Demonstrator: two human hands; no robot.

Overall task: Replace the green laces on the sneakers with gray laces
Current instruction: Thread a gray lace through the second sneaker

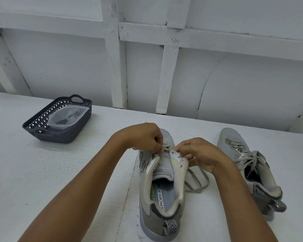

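Basket [63,137] of dark lattice plastic, with a handle at each end, stands on the white table [42,172] at the far left, well apart from the shoes. In it lies one clear bag [66,116] with something dark inside; what that is cannot be made out.

One gray sneaker [152,215] stands upright in the middle of the table, heel toward the person and toe away. Its insole [166,194] carries black print on a white strip, of which "EMORY FOA" shows. Yellow-green lettering runs beside it, too cut off to read. The heel tab has a black and white zigzag pattern.

The left hand [143,137] is curled at the top of the left eyelet row, and its fingertips pinch the gray lace [199,190] there. The right hand [199,154] is also curled, thumb and fingers pinching the right eyelet flap [179,161] and holding it outward. The tongue shows between the two flaps. Most of the lace lies loose in loops on the table just right of this sneaker, between the two shoes.

The second sneaker [234,145] lies tilted on its side at the right, toe away, threaded with gray laces whose ends trail over its opening. No writing on it can be read
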